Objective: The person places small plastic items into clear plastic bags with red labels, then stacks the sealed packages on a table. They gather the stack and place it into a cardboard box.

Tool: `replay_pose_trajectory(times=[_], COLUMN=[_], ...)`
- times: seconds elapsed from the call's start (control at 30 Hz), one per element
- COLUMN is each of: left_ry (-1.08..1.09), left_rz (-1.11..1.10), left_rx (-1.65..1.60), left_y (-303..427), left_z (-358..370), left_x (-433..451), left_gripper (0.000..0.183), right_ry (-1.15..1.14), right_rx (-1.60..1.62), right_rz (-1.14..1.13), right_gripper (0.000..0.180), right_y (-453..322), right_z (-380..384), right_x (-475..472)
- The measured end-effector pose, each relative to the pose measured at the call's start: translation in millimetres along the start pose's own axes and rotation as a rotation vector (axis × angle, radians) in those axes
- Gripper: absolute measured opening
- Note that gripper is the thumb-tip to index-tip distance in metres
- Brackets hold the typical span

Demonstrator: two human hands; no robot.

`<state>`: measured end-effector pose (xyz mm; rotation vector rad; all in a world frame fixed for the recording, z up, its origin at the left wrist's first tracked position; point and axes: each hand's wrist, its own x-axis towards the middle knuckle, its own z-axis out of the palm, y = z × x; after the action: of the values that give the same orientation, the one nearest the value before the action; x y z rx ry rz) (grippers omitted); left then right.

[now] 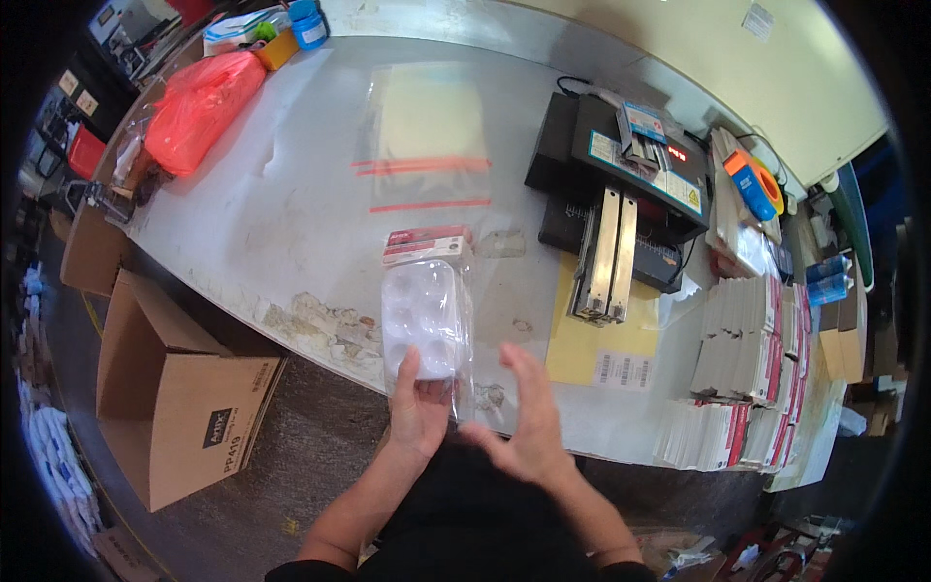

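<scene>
My left hand holds the near end of a white plastic paint palette with round wells, its thumb on top. The palette is in a clear plastic bag, with a red and white printed card at its far end. Just right of the bag, my right hand is spread, its thumb close to the bag's near edge; nothing shows in it. Beyond, clear plastic bags with red strips lie flat on the grey table.
A black machine with metal bars stands right, over a yellow sheet. Stacks of printed cards line the right edge. A red plastic bag lies far left. Below the left edge stands an open cardboard box.
</scene>
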<state>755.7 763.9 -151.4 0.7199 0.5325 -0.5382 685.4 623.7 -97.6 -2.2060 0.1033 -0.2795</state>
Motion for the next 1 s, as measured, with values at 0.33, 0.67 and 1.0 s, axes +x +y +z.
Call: replay_pose_trajectory(times=[0.33, 0.67, 1.0], left_ry=[-0.128, -0.342, -0.077], left_rz=[-0.125, 0.06, 0.366], left_rx=[-0.134, 1.393, 1.65], left_y=[-23.3, 6.5, 42.5], left_z=[3.7, -12.3, -37.3], left_x=[2.2, -79.7, -34.9], left_gripper=[0.047, 0.021, 0.017], right_ry=[-0.096, -0.59, -0.129], right_rx=[0.138, 0.075, -0.249], right_rz=[0.481, 0.741, 0.062], right_gripper=[0.022, 0.014, 0.011], right_y=[41.2, 25.8, 14.5], right_z=[35.0, -19.2, 43.6], right_x=[-50.3, -52.5, -43.0])
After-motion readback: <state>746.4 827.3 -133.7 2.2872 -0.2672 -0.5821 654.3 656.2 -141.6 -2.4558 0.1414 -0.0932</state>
